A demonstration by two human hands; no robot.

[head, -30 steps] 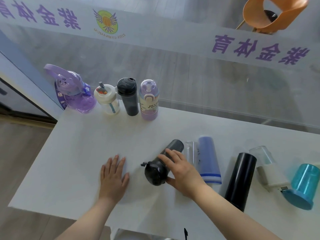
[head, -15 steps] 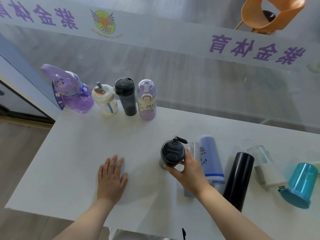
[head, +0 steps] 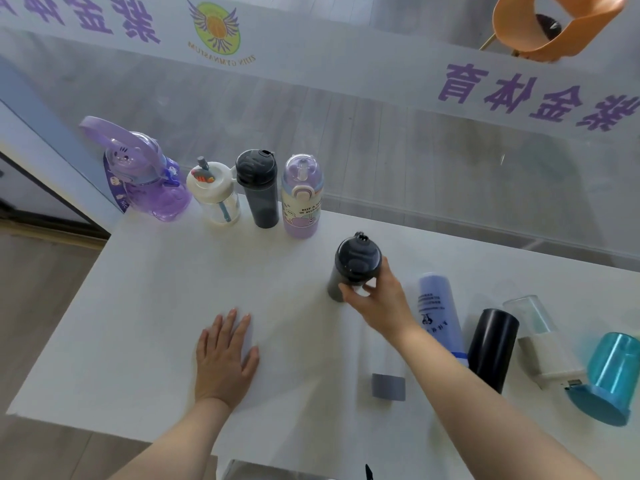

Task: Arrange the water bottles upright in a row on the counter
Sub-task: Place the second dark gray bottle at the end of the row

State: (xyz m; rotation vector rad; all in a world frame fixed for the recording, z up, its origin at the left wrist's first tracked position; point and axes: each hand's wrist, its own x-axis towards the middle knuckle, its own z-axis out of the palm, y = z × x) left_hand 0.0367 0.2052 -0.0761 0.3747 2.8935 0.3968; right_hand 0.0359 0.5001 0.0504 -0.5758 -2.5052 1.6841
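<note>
My right hand (head: pixel 379 303) grips a dark grey bottle (head: pixel 353 265) with a black lid, held upright near the middle of the white counter (head: pixel 156 306). My left hand (head: pixel 223 355) lies flat on the counter, fingers apart. Along the back left stand a purple bear bottle (head: pixel 145 181), a white straw bottle (head: pixel 216 192), a dark grey shaker (head: pixel 259 188) and a lilac bottle (head: pixel 302 197). Lying on their sides at the right are a pale blue bottle (head: pixel 438 306), a black bottle (head: pixel 491 348), a clear and white bottle (head: pixel 540 341) and a teal bottle (head: pixel 609 379). A clear bottle with a grey cap (head: pixel 388 386) lies under my right forearm.
A glass wall with purple lettering (head: pixel 519 95) rises right behind the counter. An orange chair (head: pixel 554 26) stands beyond the glass. The counter's left edge drops to a wooden floor (head: pixel 34 289).
My right hand has lifted the dark grey bottle from lying on its side, turned it upright and carried it further back on the counter. My left hand has stayed flat.
</note>
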